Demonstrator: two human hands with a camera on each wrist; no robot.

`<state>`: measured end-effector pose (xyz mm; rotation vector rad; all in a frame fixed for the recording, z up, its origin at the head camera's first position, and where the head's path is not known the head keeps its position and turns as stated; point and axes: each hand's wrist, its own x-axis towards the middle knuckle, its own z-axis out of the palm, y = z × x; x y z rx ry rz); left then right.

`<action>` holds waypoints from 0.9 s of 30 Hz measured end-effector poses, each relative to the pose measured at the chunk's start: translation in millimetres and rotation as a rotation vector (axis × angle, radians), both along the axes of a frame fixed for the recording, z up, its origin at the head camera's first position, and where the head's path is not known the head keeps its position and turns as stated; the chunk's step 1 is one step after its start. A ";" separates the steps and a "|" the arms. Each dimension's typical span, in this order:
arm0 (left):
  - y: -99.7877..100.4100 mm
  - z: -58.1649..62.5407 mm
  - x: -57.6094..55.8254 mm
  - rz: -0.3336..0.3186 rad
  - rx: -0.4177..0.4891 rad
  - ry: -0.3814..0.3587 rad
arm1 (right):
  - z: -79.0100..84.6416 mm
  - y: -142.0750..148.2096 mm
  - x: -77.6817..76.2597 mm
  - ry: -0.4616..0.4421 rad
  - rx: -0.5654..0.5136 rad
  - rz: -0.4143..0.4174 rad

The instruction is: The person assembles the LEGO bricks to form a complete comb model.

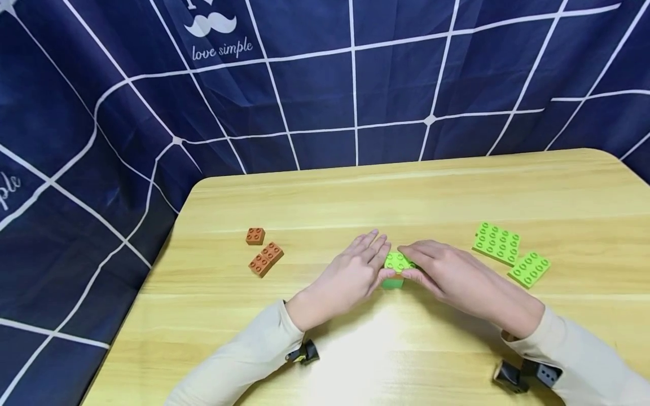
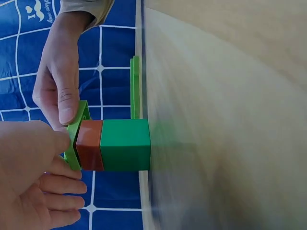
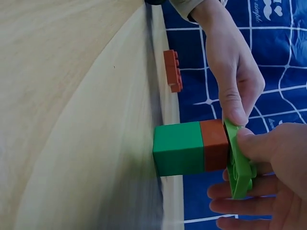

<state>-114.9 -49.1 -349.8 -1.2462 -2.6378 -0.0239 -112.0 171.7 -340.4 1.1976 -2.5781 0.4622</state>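
Around the middle of the bench, well in from the far edge: a lime plate, studs up, atop a short stack. Under it, a stacked orange brick; below that, a taller green brick standing upright on the bench.

Left hand pinches the plate's left end, thumb on the side facing the near edge, other fingers loosely extended past it. Right hand does the same at the right end. Gaps between thumb and fingers are narrow, just the plate in each; neither hand is nearer, both are touching it.

Key relation: plate vs. orange brick. Plate lies directly above, long axis looks to run hand to hand, parallel-ish to the far edge; its right end overhangs the brick. Wrist views show it at a slant, not flush, with a dark gap along part of the joint. Which end sits lower: can't tell.

Toward the bench's left edge: a four-stud orange brick and a longer orange piece, one brick or two, unclear. Toward the right edge: a big loose plate and a smaller loose plate, both lime, corners close, contact unclear.
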 end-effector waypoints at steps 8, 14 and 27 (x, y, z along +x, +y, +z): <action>-0.6 -0.7 -2.0 -0.020 0.025 -0.012 | -3.8 -0.6 -1.1 0.064 -0.022 0.030; 0.1 0.8 -3.8 -0.034 0.051 -0.016 | -3.6 -0.3 -2.6 0.066 -0.050 0.035; -3.8 -3.4 -7.2 -0.076 0.162 -0.104 | -8.7 -1.2 -1.5 0.100 -0.064 0.046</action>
